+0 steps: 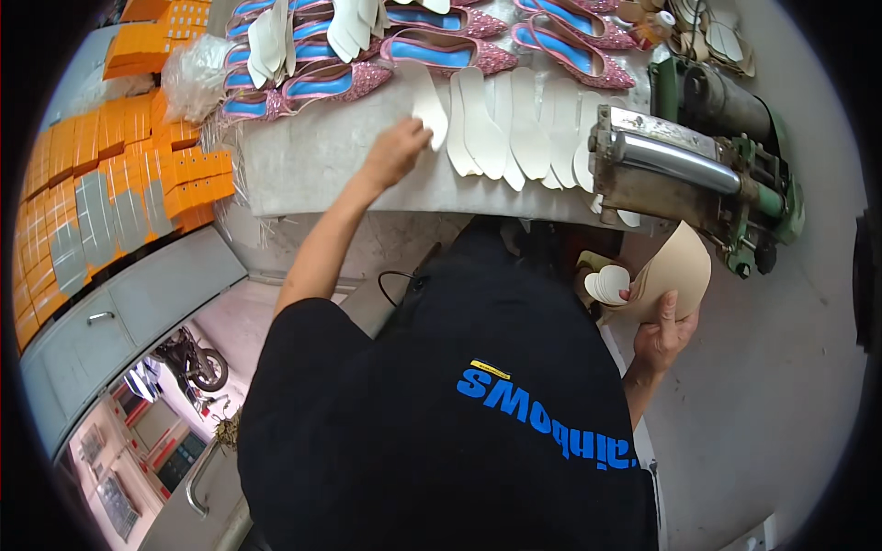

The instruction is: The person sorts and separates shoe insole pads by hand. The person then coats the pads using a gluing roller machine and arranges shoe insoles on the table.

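Note:
My left hand (398,153) is over the worktable, its fingers closed at the lower edge of a white shoe insole (425,103). To the right of that insole, several more white insoles (482,129) lie overlapping in a row. My right hand (665,338) is out at the right, below the roller machine. It grips a bent stack of beige insoles (678,268), with their rounded ends (608,285) fanned out on the left side. Part of the right hand's fingers is hidden behind the stack.
Pink glittery shoes (450,53) with blue linings stand along the table's far side, some with white insoles (354,26) on them. A green machine with a metal roller (675,163) sits at the table's right end. Orange boxes (101,138) are stacked at left beside plastic wrap (196,77).

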Tool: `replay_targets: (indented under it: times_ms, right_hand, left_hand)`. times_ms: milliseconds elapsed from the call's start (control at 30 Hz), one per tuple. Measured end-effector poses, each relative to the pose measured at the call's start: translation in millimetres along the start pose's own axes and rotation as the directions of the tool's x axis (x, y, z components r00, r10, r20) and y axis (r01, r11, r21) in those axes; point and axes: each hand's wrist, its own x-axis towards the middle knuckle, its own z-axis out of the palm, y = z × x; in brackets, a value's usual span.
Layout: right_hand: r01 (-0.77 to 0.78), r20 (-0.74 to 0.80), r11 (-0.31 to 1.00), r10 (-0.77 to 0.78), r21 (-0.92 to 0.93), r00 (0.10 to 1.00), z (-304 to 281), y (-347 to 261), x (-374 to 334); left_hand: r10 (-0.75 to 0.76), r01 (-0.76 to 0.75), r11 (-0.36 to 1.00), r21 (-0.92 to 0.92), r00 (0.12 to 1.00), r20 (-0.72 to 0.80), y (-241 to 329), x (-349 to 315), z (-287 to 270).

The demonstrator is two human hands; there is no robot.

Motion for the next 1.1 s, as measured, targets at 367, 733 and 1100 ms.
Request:
replay_targets:
  times_ms: [367,733,1100]
  right_hand:
    - [-0.054,0.091,0.997,0.059,-0.058,0.994,20,-14,2]
    - [0.074,0.189,0.99,-0.095,0.119,0.977,17,-9,-25]
    - [0.025,-0.283,0.997,-0.046,-0.075,0.958,-16,2,-8]
  left_hand:
    - [-0.125,0.125,0.97,-0.207,0.992,0.012,28,-42,6]
    - [0.188,0.45,-0.318,-0.834,0.893,0.41,246,94,-121]
    - [0.082,-0.29,0.632,-0.719,0.947,-0.311,254,164,-105]
